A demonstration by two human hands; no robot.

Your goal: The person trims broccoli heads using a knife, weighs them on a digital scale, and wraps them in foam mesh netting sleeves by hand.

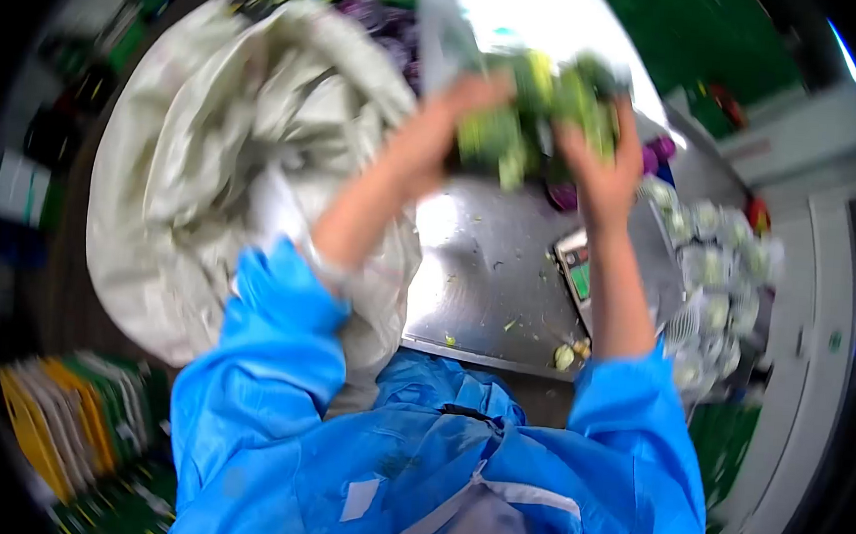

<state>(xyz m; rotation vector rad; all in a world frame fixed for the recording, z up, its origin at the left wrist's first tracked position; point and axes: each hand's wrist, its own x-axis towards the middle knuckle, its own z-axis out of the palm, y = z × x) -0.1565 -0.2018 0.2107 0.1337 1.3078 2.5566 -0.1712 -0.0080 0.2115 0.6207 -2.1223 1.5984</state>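
Both my hands are raised over the metal table (478,261), near its far part, with blurred green vegetables between them. My left hand (448,120) is closed on a green vegetable (497,138) at its right side. Fingers of my right hand (604,160) wrap round another green vegetable (586,104). The two vegetables are side by side, and motion smears their edges. Below my right forearm lies a scale (575,267) with a green display, partly covered by the arm.
A large whitish sack (196,171) bulges at the left. Purple vegetables (395,32) lie beyond it. Wrapped pale green produce (711,267) is piled at the right. Small scraps (564,357) dot the near table edge. Yellow and white boards (50,419) stand at lower left.
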